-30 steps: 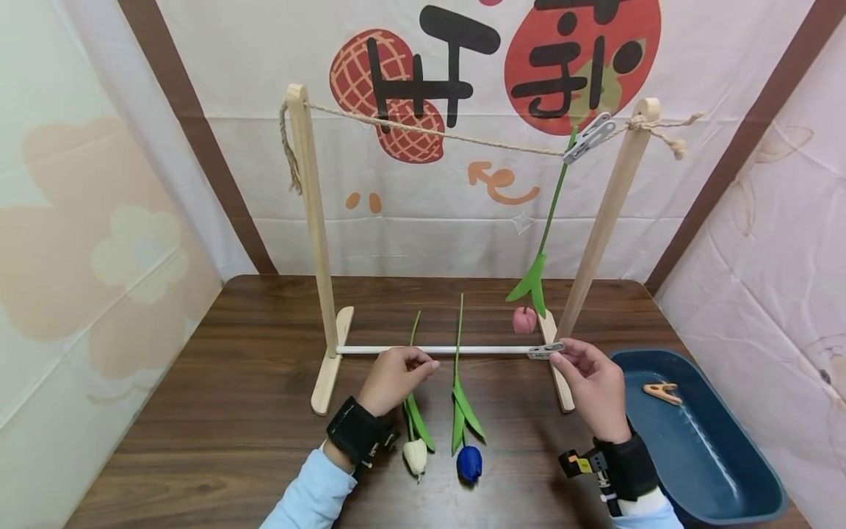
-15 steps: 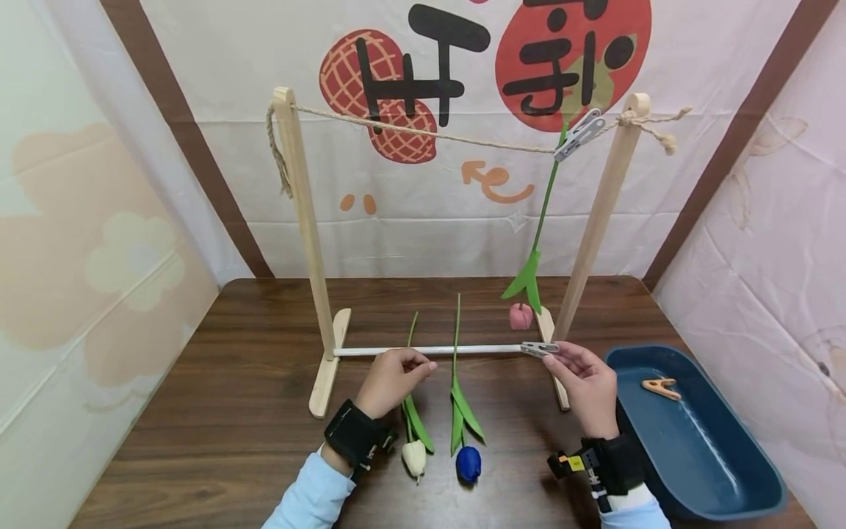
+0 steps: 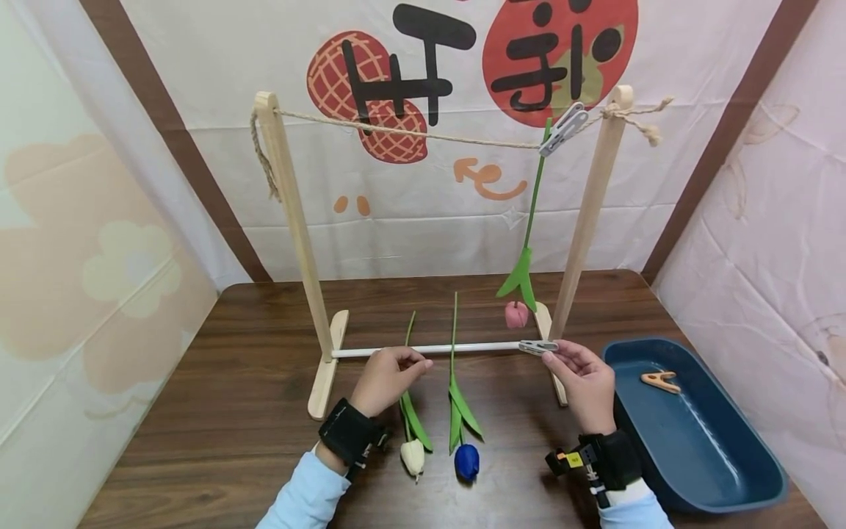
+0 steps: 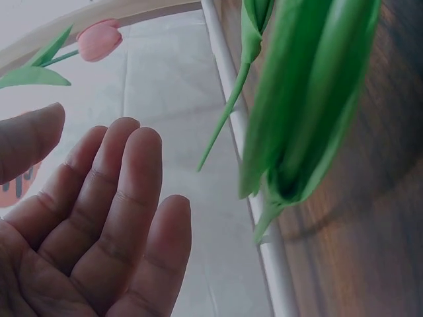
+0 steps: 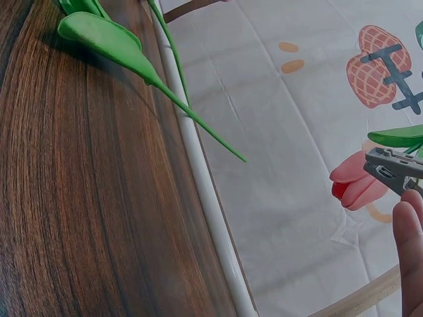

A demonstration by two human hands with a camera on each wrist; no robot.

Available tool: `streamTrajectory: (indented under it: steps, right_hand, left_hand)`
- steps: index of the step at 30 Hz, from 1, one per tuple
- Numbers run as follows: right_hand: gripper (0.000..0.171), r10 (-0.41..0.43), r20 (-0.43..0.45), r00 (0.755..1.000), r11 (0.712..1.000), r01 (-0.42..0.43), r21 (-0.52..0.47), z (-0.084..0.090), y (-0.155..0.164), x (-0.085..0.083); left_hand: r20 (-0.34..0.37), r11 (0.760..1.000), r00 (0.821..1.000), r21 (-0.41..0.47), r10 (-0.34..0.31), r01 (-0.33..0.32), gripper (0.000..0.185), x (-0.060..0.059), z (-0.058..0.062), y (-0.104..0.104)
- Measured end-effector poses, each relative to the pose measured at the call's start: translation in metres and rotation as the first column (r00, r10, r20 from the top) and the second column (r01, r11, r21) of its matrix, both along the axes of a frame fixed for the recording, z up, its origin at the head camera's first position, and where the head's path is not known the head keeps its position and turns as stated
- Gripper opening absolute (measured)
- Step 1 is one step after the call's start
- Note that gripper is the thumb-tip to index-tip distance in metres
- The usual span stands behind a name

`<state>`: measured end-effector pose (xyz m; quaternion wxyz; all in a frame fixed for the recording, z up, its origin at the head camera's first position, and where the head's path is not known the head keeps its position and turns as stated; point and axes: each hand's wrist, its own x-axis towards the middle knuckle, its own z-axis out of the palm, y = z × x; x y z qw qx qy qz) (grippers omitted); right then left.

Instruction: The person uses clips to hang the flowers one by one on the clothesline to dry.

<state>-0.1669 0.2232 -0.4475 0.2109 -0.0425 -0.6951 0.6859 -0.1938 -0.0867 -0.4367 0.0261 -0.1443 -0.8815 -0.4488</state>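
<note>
My right hand (image 3: 584, 383) pinches a grey clothespin (image 3: 538, 347) between thumb and fingertips, its nose pointing left. The left hand (image 3: 388, 382) hovers over the white tulip's stem; its loosely bent fingers (image 4: 142, 191) hold nothing in the left wrist view. Beneath it lies the white tulip (image 3: 413, 457), bloom toward me. Beside that one, a blue tulip (image 3: 466, 462) lies with its stem across the white rod (image 3: 482, 347). A pink tulip (image 3: 516, 314) hangs head down from the rope (image 3: 423, 134), clipped by another grey clothespin (image 3: 564, 129).
A wooden frame with a left post (image 3: 294, 220) and a right post (image 3: 591, 213) stands on the brown table (image 3: 231, 411). At the right sits a blue tub (image 3: 710, 433) with an orange clothespin (image 3: 661, 380) inside. A printed cloth (image 3: 423, 242) hangs behind.
The right hand has shifted slightly left with the clothespin, which has turned a little. The left hand and both tulips on the table stay nearly where they were. The head view has shifted slightly.
</note>
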Motion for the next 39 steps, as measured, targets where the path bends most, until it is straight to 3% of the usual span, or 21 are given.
streamTrajectory:
  steps: [8, 16, 20, 26, 33, 39]
  right_hand:
    - [0.030, 0.000, 0.023, 1.000, 1.000, 0.000, -0.014, 0.002, 0.000, 0.003]
    - [0.031, -0.001, -0.005, 1.000, 0.999, 0.000, -0.039, 0.004, 0.000, 0.004]
    - [0.032, 0.004, 0.002, 1.000, 1.000, -0.003, -0.031, 0.003, 0.000, 0.006]
    - [0.032, 0.015, 0.006, 1.000, 0.999, -0.015, -0.029, 0.001, 0.001, 0.006]
    - [0.033, 0.000, 0.043, 0.999, 1.000, 0.000, 0.001, 0.002, 0.000, 0.009]
    - [0.031, 0.015, 0.017, 1.000, 1.000, -0.015, -0.013, 0.003, -0.002, 0.010]
  left_hand:
    - [-0.013, 0.993, 1.000, -0.119, -0.023, 0.021, 0.015, -0.006, 0.012, 0.003]
    - [-0.022, 0.942, 0.989, -0.310, -0.143, 0.129, 0.019, -0.019, 0.024, 0.010]
    - [-0.007, 0.892, 0.981, -0.417, -0.193, 0.173, 0.021, -0.029, 0.025, 0.019]
    - [0.013, 0.788, 0.967, -0.578, -0.253, 0.213, 0.030, -0.041, 0.026, 0.036]
    - [0.067, 0.692, 0.965, -0.685, -0.254, 0.229, 0.049, -0.055, 0.016, 0.054]
    - [0.136, 0.618, 0.965, -0.746, -0.226, 0.250, 0.052, -0.062, 0.021, 0.069]
